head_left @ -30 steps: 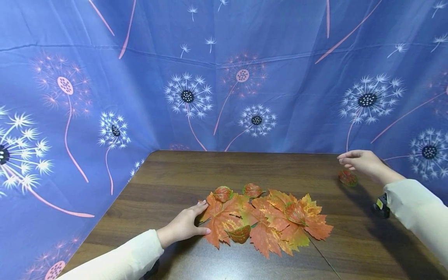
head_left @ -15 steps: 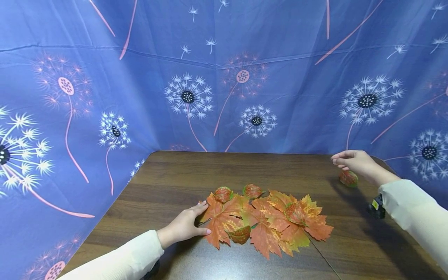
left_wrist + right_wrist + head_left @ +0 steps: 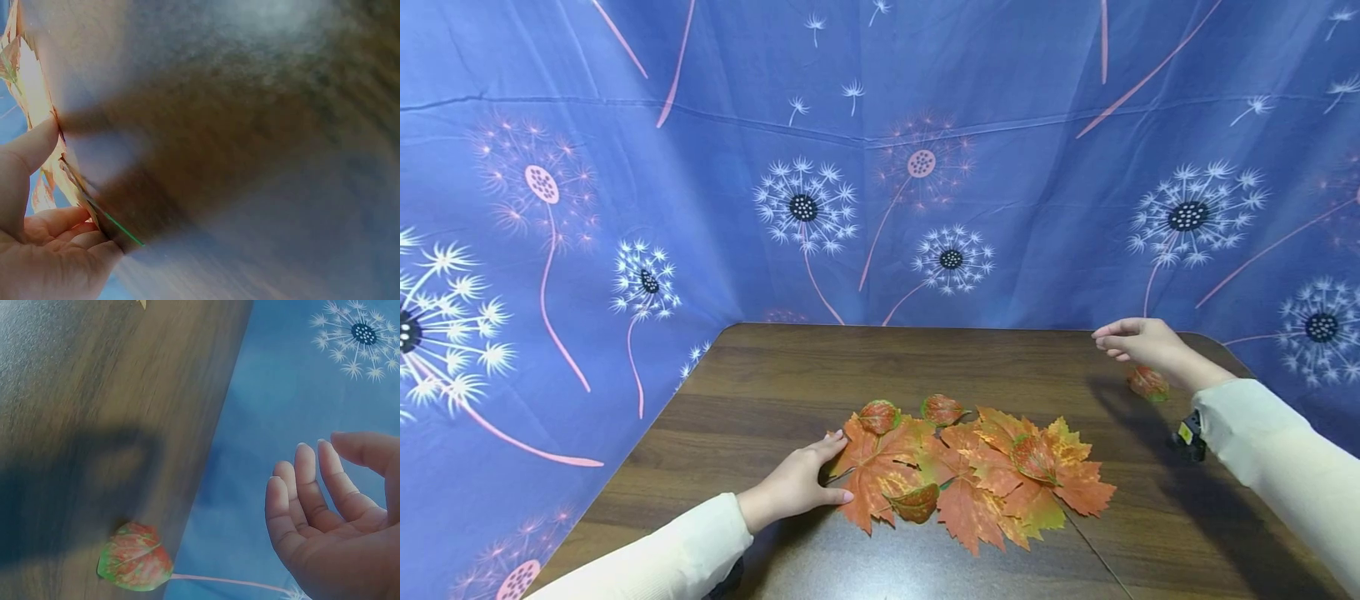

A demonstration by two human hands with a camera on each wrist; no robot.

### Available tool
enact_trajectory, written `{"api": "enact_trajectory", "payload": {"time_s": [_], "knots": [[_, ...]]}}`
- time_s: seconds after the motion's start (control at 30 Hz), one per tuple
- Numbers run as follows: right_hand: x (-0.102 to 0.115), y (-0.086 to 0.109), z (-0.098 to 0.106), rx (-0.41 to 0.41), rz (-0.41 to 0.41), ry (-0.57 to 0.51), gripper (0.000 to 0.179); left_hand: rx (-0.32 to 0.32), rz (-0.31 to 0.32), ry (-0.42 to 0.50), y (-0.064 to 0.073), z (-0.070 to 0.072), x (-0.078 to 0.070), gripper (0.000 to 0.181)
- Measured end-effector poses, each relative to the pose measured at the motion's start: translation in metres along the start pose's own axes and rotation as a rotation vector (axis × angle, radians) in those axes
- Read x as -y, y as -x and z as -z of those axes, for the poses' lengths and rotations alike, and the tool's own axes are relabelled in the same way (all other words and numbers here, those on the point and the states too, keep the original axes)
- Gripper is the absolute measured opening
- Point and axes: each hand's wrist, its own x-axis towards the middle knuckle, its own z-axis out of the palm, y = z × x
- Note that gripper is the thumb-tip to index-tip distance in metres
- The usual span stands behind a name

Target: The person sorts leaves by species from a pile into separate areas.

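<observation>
Several orange artificial maple leaves (image 3: 973, 508) lie overlapping in a row on the wooden table. My left hand (image 3: 793, 485) rests at the row's left end, thumb and fingers spread along the edge of the leftmost maple leaf (image 3: 874, 471). In the left wrist view a thin green-tipped stem (image 3: 119, 226) sticks out by the fingers. Above the table's back right, my right hand (image 3: 1148, 346) hovers with loosely bent fingers, thumb near the index fingertip, holding nothing. Below it lies a small red-green leaf (image 3: 134, 557), partly hidden by the wrist in the head view.
Small red-green leaves sit about the row: one at its upper left (image 3: 878, 416), another leaf (image 3: 942, 409) behind, a third leaf (image 3: 915, 503) in front. A long stem (image 3: 1093, 546) runs toward the front edge. A blue dandelion-print cloth (image 3: 865, 208) hangs behind the table (image 3: 805, 358).
My right hand has drifted left above the back right of the table, holding nothing. The left hand and the leaves have stayed where they were.
</observation>
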Motion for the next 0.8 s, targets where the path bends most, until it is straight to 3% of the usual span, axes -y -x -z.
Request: {"api": "enact_trajectory", "payload": {"time_s": [0.3,0.8], "knots": [[0.005,-0.003,-0.005,0.012,-0.033,-0.003,0.058,-0.011,-0.008,0.003,0.0,0.0,-0.001,0.083],[0.007,-0.008,-0.016,0.018,0.004,-0.066,0.049,0.004,-0.002,0.014,-0.001,0.001,-0.002,0.083]]}}
